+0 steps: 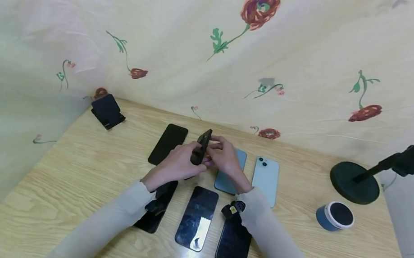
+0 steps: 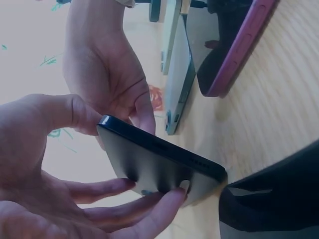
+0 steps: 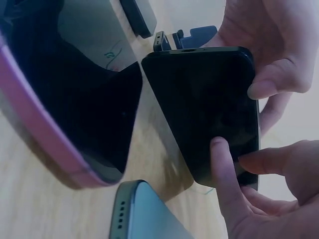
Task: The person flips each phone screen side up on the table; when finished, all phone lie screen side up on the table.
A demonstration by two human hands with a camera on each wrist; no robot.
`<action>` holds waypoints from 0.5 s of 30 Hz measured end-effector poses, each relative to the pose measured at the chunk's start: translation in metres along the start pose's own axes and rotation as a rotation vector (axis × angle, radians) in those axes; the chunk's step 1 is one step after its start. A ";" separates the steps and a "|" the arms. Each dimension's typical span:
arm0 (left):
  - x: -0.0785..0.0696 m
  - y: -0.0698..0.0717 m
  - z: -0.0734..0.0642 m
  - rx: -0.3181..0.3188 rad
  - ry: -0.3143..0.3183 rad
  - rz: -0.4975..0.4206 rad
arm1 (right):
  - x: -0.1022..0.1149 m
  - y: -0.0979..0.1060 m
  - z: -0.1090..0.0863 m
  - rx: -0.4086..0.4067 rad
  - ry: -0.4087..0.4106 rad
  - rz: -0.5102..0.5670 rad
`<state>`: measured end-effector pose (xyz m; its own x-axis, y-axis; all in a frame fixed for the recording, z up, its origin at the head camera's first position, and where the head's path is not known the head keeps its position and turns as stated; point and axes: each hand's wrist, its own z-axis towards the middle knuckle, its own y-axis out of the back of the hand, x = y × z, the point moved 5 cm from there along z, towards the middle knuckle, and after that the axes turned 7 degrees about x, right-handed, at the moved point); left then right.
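The left hand [image 1: 179, 159] grips a raised black phone [image 3: 199, 109]; the right hand [image 1: 225, 156], loosely spread, touches its front — pushing hard could tip it free.

A black phone [image 3: 199, 99] is held tilted above the desk [image 3: 25, 209], its dark screen turned into view. It is gripped near its upper right corner by the left hand [image 3: 284, 42]. Lower down, the screen is touched by the fingers of the right hand [image 3: 286, 214]. At left, much of the view is filled by a pink-edged phone [image 3: 75, 114], in whose dark glass a pale patch is reflected. Below, a light blue phone [image 3: 149, 216] is partly cut off by the frame. A dark blue object [image 3: 199, 39] is seen behind the held phone's top edge.
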<state>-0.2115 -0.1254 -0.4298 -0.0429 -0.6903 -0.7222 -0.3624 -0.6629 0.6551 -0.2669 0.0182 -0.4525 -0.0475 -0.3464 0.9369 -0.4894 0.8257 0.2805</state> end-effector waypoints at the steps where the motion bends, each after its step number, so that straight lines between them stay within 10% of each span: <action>1: 0.001 0.000 0.000 -0.003 -0.006 -0.008 | -0.001 -0.001 0.000 0.007 -0.007 -0.005; 15: 0.006 0.007 -0.004 -0.090 -0.074 -0.123 | -0.015 -0.012 -0.003 0.103 -0.126 -0.019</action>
<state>-0.2104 -0.1351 -0.4283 -0.0727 -0.5814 -0.8104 -0.2844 -0.7667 0.5756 -0.2577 0.0146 -0.4696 -0.1427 -0.4199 0.8963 -0.5779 0.7705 0.2690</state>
